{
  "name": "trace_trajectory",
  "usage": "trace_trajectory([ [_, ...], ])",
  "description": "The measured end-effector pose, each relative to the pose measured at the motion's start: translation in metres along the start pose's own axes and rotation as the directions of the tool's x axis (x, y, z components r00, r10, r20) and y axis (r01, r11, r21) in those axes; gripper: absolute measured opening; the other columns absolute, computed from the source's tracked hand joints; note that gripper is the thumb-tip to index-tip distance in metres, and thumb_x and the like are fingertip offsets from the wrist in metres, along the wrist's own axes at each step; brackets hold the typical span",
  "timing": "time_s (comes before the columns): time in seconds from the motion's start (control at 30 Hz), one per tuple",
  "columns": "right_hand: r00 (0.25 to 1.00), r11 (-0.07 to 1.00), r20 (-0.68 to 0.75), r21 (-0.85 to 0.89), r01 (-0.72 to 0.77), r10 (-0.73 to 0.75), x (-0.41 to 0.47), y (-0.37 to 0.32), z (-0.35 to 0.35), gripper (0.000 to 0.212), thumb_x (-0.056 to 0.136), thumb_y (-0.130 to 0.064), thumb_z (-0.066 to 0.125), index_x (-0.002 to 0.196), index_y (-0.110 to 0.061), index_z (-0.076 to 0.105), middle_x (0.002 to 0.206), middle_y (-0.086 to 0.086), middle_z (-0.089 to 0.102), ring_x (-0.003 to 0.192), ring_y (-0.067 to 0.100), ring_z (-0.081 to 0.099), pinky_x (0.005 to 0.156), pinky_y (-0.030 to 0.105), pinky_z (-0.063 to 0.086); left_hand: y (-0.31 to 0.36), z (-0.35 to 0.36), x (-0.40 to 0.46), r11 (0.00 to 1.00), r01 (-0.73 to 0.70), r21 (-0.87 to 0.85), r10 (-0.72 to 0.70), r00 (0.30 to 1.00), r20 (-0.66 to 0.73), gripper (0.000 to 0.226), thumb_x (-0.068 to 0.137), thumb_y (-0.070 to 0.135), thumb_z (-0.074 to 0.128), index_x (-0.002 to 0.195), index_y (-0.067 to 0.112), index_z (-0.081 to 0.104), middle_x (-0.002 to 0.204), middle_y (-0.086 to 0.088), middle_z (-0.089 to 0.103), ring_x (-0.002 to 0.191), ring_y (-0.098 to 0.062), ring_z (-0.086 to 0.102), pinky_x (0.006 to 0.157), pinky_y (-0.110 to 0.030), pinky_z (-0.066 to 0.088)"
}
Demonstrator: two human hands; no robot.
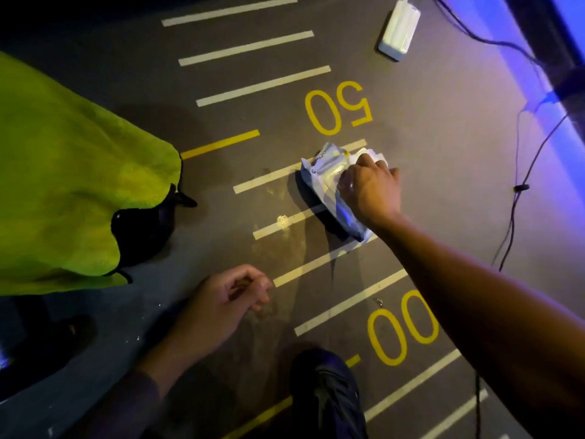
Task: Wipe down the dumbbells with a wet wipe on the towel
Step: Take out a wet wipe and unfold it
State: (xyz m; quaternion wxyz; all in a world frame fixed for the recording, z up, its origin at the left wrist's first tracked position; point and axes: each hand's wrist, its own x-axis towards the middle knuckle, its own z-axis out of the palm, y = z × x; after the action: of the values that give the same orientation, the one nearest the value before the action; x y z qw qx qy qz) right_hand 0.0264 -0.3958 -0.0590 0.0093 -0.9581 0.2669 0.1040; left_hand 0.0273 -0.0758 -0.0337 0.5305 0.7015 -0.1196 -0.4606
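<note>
Lying on the grey floor (443, 153), the wet-wipe pack (329, 182) has its long axis running from the upper left, near the yellow "50" (338, 106), down to the lower right, across two of the white floor stripes. We have our right hand (370, 188) on top of its far end, fingers curled and pinched on a white wipe (370, 155) that sticks out of the pack toward the upper right. Our left hand (221, 299) hovers nearer to us, well apart from the pack, fingers loosely curled and holding nothing. To the left, the lime-green towel (69, 172) is spread on the floor, and a dark dumbbell (142, 229) peeks out at its right edge, mostly covered by the cloth; we cannot tell which way it points. Our dark shoe (329, 394) shows at the bottom. A white box (399, 30) and a thin black cable (519, 172) lie farther off at the upper right.
</note>
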Motion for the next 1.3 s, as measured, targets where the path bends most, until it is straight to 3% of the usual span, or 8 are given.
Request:
trace_trajectory([
  [0.3, 0.998, 0.985, -0.052, 0.17, -0.029, 0.038, -0.007, 0.011, -0.002, 0.027, 0.104, -0.032, 0.055, 0.101, -0.006, 0.062, 0.105, 0.016, 0.062, 0.082, 0.042, 0.061, 0.073, 0.048, 0.052, 0.002, -0.002, 0.001, 0.999, 0.018, -0.037, -0.018, 1.0, -0.011, 0.03, 0.086, 0.06, 0.061, 0.092, 0.035, 0.074, 0.086, 0.003, 0.075, 0.08, -0.009, 0.071, 0.071, -0.017, 0.055],
  [0.43, 0.991, 0.88, -0.078, 0.471, -0.062, 0.112, -0.013, 0.017, -0.015, 0.019, 0.106, -0.024, 0.053, 0.097, -0.007, 0.055, 0.096, 0.012, 0.057, 0.081, 0.03, 0.054, 0.073, 0.043, 0.046, 0.005, 0.001, -0.003, 0.997, 0.02, -0.073, -0.022, 1.0, -0.017, 0.019, 0.102, 0.025, 0.061, 0.091, 0.02, 0.076, 0.083, 0.002, 0.075, 0.075, -0.006, 0.069, 0.067, -0.015, 0.054],
  [0.63, 0.975, 0.677, -0.085, 0.732, -0.079, 0.206, -0.026, 0.011, -0.046, 0.013, 0.105, -0.016, 0.049, 0.094, -0.013, 0.055, 0.082, -0.005, 0.058, 0.073, 0.01, 0.05, 0.059, 0.007, 0.038, 0.008, 0.002, -0.012, 0.995, -0.019, -0.1, 0.015, 0.999, -0.041, 0.02, 0.098, 0.04, 0.063, 0.089, 0.028, 0.077, 0.085, -0.003, 0.076, 0.074, -0.01, 0.07, 0.066, -0.017, 0.054],
  [0.7, 0.972, 0.634, -0.107, 0.772, -0.051, 0.208, -0.034, 0.008, -0.056, 0.013, 0.103, -0.018, 0.049, 0.092, -0.015, 0.055, 0.083, 0.002, 0.061, 0.073, 0.014, 0.053, 0.061, 0.012, 0.042, 0.009, 0.002, -0.017, 0.995, -0.034, -0.093, 0.03, 0.999, -0.044, 0.019, 0.1, 0.041, 0.06, 0.09, 0.035, 0.076, 0.088, -0.003, 0.076, 0.076, -0.011, 0.071, 0.067, -0.017, 0.055],
  [0.8, 0.971, 0.517, -0.139, 0.856, 0.019, 0.195, -0.048, -0.002, -0.08, 0.014, 0.101, -0.023, 0.048, 0.092, -0.016, 0.055, 0.089, 0.013, 0.066, 0.086, 0.036, 0.065, 0.078, 0.047, 0.058, 0.01, 0.002, -0.026, 0.994, -0.029, -0.101, 0.023, 0.998, -0.062, 0.02, 0.094, 0.043, 0.057, 0.09, 0.038, 0.076, 0.088, -0.001, 0.077, 0.077, -0.011, 0.071, 0.069, -0.019, 0.056],
  [1.03, 0.993, 0.054, 0.011, 0.999, -0.004, -0.121, -0.096, -0.043, -0.128, 0.027, 0.107, -0.004, 0.04, 0.086, -0.018, 0.051, 0.071, -0.005, 0.057, 0.062, 0.012, 0.055, 0.061, 0.025, 0.051, 0.022, -0.004, -0.054, 0.965, -0.172, -0.2, 0.122, 0.964, -0.237, 0.01, 0.093, 0.037, 0.077, 0.084, 0.037, 0.079, 0.079, -0.001, 0.076, 0.069, -0.008, 0.069, 0.068, -0.019, 0.054],
  [1.2, 0.912, -0.029, 0.078, 0.995, -0.098, -0.403, -0.135, -0.081, -0.128, 0.009, 0.095, -0.019, 0.052, 0.087, -0.02, 0.057, 0.076, -0.002, 0.055, 0.07, 0.014, 0.053, 0.066, 0.026, 0.05, 0.04, -0.024, -0.091, 0.924, -0.382, -0.006, 0.316, 0.771, -0.552, 0.024, 0.083, 0.045, 0.068, 0.103, 0.033, 0.071, 0.099, 0.013, 0.071, 0.095, -0.002, 0.065, 0.083, -0.011, 0.05],
  [1.3, 0.838, 0.005, 0.078, 0.996, -0.089, -0.54, -0.158, -0.102, -0.131, 0.009, 0.095, -0.017, 0.052, 0.086, -0.018, 0.056, 0.071, -0.009, 0.055, 0.067, 0.008, 0.053, 0.066, 0.022, 0.049, 0.045, -0.025, -0.111, 0.923, -0.385, -0.004, 0.353, 0.851, -0.389, 0.051, 0.082, 0.046, 0.069, 0.129, 0.03, 0.059, 0.124, 0.019, 0.068, 0.121, 0.006, 0.06, 0.101, -0.013, 0.045],
])
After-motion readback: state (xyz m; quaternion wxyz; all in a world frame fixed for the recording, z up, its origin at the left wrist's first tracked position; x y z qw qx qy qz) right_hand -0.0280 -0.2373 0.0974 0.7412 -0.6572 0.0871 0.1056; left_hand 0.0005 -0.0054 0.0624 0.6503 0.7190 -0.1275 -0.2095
